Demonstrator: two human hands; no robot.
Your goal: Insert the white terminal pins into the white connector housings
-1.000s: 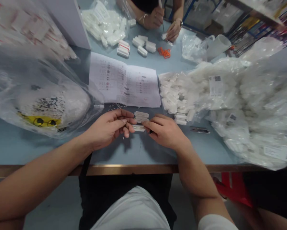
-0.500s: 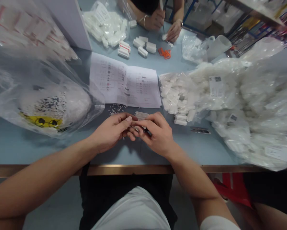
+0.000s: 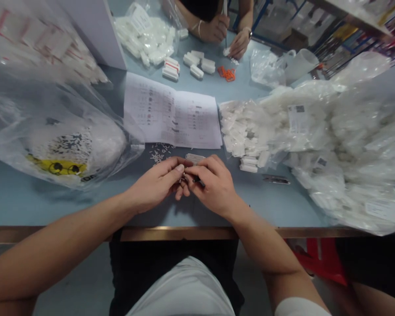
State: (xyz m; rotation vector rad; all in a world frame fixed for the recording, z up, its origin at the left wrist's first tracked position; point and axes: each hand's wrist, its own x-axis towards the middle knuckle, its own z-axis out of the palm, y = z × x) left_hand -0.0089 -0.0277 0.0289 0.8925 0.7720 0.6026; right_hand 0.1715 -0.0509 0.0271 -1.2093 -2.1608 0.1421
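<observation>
My left hand point(image 3: 156, 184) and my right hand point(image 3: 215, 186) meet above the table, fingertips pinched together. A tiny part sits between the left thumb and fingers, too small to make out. Out of the right hand's curled fingers sticks a small black piece point(image 3: 196, 178). Just beyond the fingertips lies a whitish rectangular plastic part point(image 3: 195, 157), partly covered by my hands. Tiny white pieces point(image 3: 157, 154) are scattered on the table beyond my left hand.
A printed sheet point(image 3: 174, 114) lies ahead. Bags of white parts point(image 3: 316, 118) crowd the right, with a metal tool point(image 3: 276, 179) before them. A transparent bag point(image 3: 81, 153) stands left. Across the table, another person's hands point(image 3: 238, 44) work near orange pieces point(image 3: 226, 73) and white housings point(image 3: 197, 61).
Both hands stay together; the fingers have shifted slightly, and my right hand has moved a little left. The rectangular part stays where it was.
</observation>
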